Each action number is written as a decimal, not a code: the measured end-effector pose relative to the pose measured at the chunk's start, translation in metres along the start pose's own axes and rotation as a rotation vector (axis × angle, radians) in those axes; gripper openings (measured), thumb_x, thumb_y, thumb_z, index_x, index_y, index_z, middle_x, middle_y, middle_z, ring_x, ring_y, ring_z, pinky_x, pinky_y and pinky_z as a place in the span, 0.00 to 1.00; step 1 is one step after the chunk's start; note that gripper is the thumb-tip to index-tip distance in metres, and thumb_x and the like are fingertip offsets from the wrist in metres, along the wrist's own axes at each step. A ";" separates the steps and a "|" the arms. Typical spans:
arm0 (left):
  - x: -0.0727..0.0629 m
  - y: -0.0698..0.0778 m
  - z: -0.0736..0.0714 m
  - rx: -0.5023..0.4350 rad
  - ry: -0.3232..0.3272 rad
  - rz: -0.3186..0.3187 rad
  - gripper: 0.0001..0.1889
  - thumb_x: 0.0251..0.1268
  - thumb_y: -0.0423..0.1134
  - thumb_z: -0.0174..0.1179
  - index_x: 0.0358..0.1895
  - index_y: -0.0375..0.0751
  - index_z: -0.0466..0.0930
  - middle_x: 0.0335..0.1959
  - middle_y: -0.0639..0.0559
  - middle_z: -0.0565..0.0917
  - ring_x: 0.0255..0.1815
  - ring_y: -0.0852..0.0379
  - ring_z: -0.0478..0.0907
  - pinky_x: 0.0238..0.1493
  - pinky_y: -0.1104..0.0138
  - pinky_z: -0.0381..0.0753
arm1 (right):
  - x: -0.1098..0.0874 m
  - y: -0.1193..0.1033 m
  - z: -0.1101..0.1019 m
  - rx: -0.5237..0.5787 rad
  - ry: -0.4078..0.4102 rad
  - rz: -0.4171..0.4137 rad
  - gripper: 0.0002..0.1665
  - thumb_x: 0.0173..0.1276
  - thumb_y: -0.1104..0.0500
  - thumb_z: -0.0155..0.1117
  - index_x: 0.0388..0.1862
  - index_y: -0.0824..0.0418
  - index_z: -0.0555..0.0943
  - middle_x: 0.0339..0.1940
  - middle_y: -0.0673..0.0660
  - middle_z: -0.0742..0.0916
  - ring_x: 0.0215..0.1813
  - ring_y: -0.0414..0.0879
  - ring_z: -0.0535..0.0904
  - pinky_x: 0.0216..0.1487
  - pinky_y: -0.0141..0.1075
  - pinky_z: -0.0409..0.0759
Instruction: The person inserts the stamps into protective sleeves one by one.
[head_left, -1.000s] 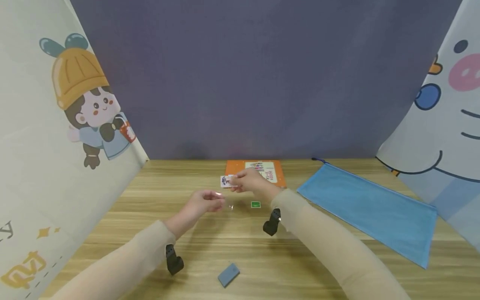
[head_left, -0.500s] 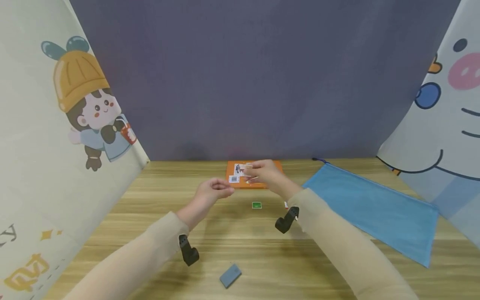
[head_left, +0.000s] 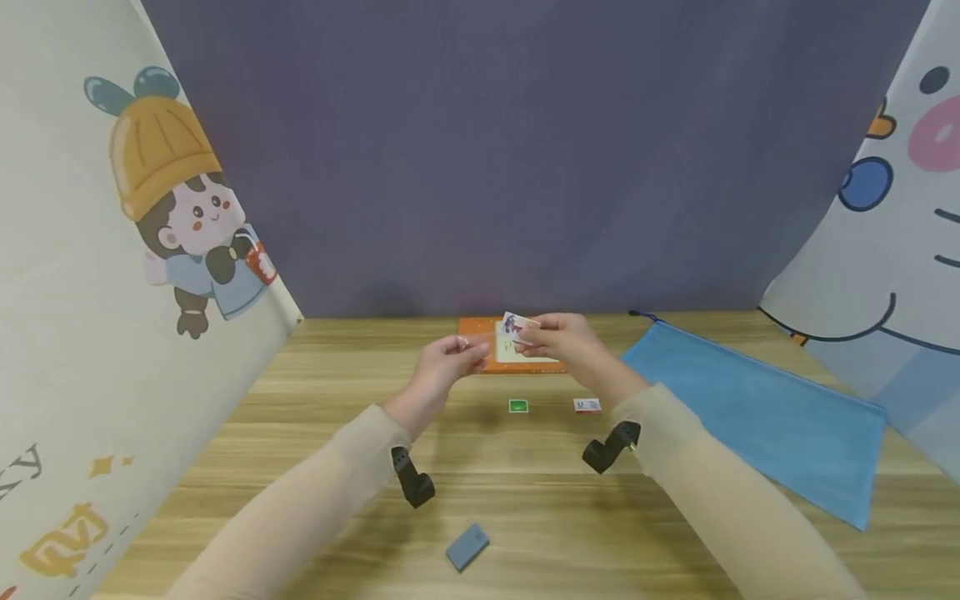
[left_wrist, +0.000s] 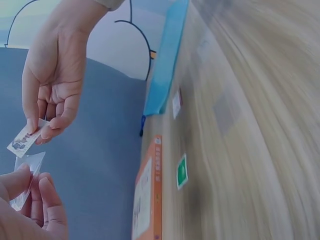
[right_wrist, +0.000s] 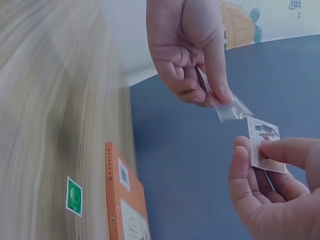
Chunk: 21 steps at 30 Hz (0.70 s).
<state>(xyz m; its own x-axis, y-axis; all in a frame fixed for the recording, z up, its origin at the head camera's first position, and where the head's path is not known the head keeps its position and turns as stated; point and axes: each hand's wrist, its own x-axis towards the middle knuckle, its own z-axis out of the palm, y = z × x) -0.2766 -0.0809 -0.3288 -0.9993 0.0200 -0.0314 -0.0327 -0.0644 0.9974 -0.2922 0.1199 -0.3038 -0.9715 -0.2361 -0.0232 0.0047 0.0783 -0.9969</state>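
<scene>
Between thumb and fingers, my right hand (head_left: 570,346) pinches a small postage stamp (right_wrist: 265,131) with perforated edges and a picture of figures. A thin straight edge shows behind the stamp, among the curled fingers in the right wrist view. My left hand (head_left: 446,367) pinches a small clear plastic sleeve (right_wrist: 232,111), whose free end points toward the stamp. Both hands are raised above the table, with the stamp's corner close to the sleeve's end. On the table below lie a green stamp (head_left: 518,406) and, to its right, a white and red stamp (head_left: 587,406).
An orange book (right_wrist: 112,195) lies at the back of the table, behind the hands. A blue mesh pouch (head_left: 757,417) spreads over the right side. Near the front is a small blue-grey block (head_left: 467,547). A dark curtain (head_left: 480,167) stands behind the table.
Both hands have moved right and a little away, still holding the stamp and the sleeve. The white and red stamp, hidden a second ago, now shows beside the right forearm.
</scene>
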 end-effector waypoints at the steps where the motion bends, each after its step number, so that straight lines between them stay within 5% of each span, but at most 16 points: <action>1: 0.000 0.001 0.002 -0.014 -0.004 0.005 0.05 0.61 0.31 0.65 0.35 0.33 0.79 0.38 0.48 0.86 0.36 0.57 0.84 0.52 0.61 0.84 | -0.001 0.000 -0.001 0.007 0.004 -0.003 0.19 0.71 0.65 0.59 0.57 0.74 0.74 0.41 0.58 0.83 0.38 0.40 0.84 0.57 0.42 0.82; 9: 0.000 0.003 0.010 -0.054 -0.012 0.000 0.12 0.61 0.29 0.65 0.47 0.29 0.81 0.31 0.52 0.84 0.29 0.62 0.82 0.42 0.69 0.85 | -0.011 -0.005 -0.004 -0.001 0.062 -0.018 0.17 0.70 0.60 0.62 0.52 0.71 0.76 0.45 0.58 0.85 0.40 0.40 0.85 0.52 0.38 0.84; 21: -0.002 0.006 0.021 -0.069 -0.005 0.005 0.14 0.61 0.33 0.66 0.48 0.31 0.81 0.41 0.47 0.85 0.31 0.63 0.82 0.44 0.70 0.84 | -0.014 -0.005 -0.007 -0.004 0.107 -0.028 0.19 0.70 0.61 0.61 0.55 0.73 0.75 0.38 0.54 0.85 0.37 0.39 0.85 0.51 0.37 0.85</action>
<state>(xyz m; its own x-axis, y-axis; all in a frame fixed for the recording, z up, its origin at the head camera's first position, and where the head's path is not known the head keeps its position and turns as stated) -0.2749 -0.0607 -0.3214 -0.9994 0.0246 -0.0263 -0.0294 -0.1333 0.9906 -0.2802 0.1297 -0.2975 -0.9910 -0.1334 0.0126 -0.0231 0.0775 -0.9967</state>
